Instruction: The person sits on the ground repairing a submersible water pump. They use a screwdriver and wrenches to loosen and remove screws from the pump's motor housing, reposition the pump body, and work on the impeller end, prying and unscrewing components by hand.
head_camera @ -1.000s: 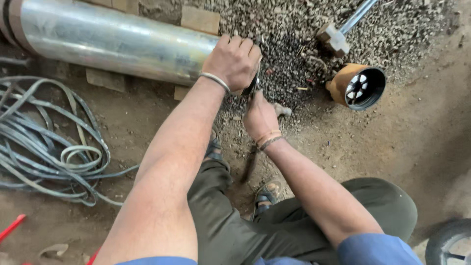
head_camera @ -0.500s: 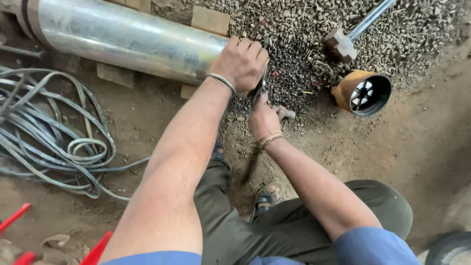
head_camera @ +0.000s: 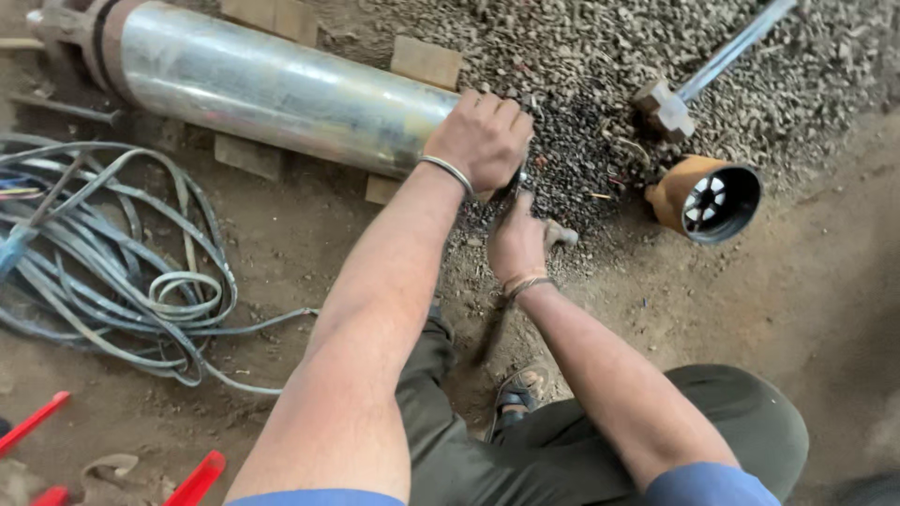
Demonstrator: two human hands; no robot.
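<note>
Two red plastic handles (head_camera: 197, 480) lie nearest, then grey coiled cable (head_camera: 112, 281). The right hand (head_camera: 517, 245) closes on a small metal tool (head_camera: 561, 234); the left hand (head_camera: 483, 141) grips the long shiny steel cylinder's (head_camera: 272, 89) end, hiding it. Beyond: rusty orange impeller housing (head_camera: 703, 197), gravel.

Getting soft, even daylight, moderately bright, no hard shadows. Picking up streaky glare along the steel cylinder (head_camera: 281, 89) in the upper left. Casting only a faint shadow under the left hand (head_camera: 483, 141) and right hand (head_camera: 516, 245) at centre. Staying fairly sharp mid-frame, softening on the near forearms and blue sleeves along the bottom edge. Showing mild wide-angle stretch toward the corners, slight compression smear in the gravel (head_camera: 600, 66), upper right.
</note>
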